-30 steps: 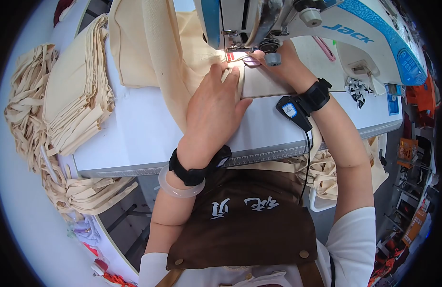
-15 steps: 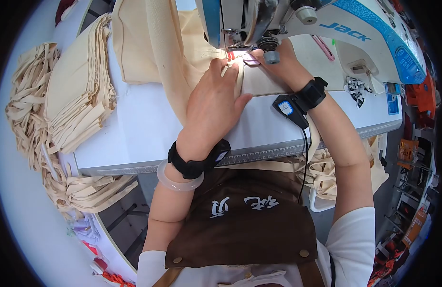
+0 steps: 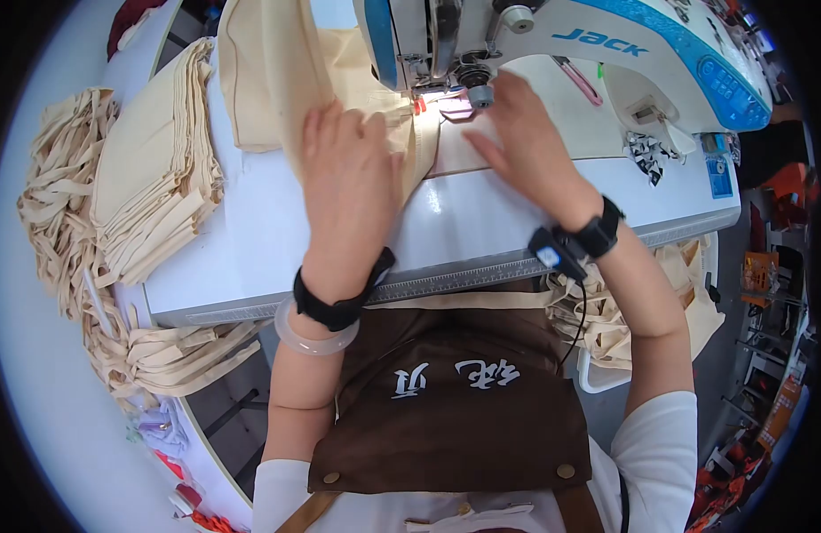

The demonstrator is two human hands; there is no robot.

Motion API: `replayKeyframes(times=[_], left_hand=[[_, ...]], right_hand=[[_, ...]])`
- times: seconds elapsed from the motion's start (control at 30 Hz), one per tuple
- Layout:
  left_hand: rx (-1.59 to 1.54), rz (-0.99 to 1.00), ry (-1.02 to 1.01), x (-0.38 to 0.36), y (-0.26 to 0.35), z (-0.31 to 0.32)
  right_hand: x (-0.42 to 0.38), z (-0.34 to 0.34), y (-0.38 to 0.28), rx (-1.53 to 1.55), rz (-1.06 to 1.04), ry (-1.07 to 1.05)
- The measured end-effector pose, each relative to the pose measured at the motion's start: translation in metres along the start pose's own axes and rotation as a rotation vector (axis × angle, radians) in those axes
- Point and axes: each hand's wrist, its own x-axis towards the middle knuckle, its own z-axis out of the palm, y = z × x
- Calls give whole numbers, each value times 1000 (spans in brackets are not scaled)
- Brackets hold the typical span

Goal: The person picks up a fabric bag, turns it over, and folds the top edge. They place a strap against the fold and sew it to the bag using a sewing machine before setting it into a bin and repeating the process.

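Observation:
My left hand [image 3: 350, 182] lies over a cream cloth piece [image 3: 346, 67], its bent fingers closed on a fold of it, left of the needle. The cloth's edge runs under the lit presser foot area of the sewing machine [image 3: 597, 40], where a small red mark shows. My right hand [image 3: 533, 147] is right of the needle, thumb spread from the fingers and nothing seen in it. Its fingertips are partly behind the machine head, close to a purple-edged clear plate [image 3: 456, 110] beside the needle.
A stack of cream cloth pieces [image 3: 153, 164] lies on the left of the white table [image 3: 250, 231], beside bundled cream straps [image 3: 64, 195]. Pink-handled tweezers [image 3: 577, 82] and a black-and-white crumpled scrap [image 3: 647, 155] lie to the right. More cream cloth [image 3: 606, 324] hangs below the table edge.
My left hand has moved left from the needle onto the cloth fold. My right hand has drawn back slightly, its thumb now spread. The cloth's near edge has shifted and the view has turned slightly.

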Motion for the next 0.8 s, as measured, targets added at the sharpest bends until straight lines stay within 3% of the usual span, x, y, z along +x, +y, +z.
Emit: replayKeyframes(times=[0.07, 0.2, 0.27, 0.43, 0.57, 0.67, 0.77, 0.8], left_hand=[[-10, -24, -59, -3, -8, -10], [-318, -272, -209, -12, -16, -11], [-435, -323, -236, -16, -20, -12], [-628, -329, -76, -23, -23, -5], [-975, -497, -59, -14, -7, -24], [-1108, -490, 143, -8, -4, -22], [-1311, -544, 159, -6, -1, -40], [-1245, -558, 162, -7, -4, -38]], right_hand=[[-7, -14, -27, 104, -85, -60], [-8, -11, -71, 255, -177, -267], [-5, -2, -88, 177, -147, -324], [6, 16, -120, 172, -57, -294], [6, 35, -139, 114, -97, 21], [11, 51, -136, -31, -51, -85], [13, 53, -132, 56, -129, -149], [12, 50, -132, 132, -162, -175]])
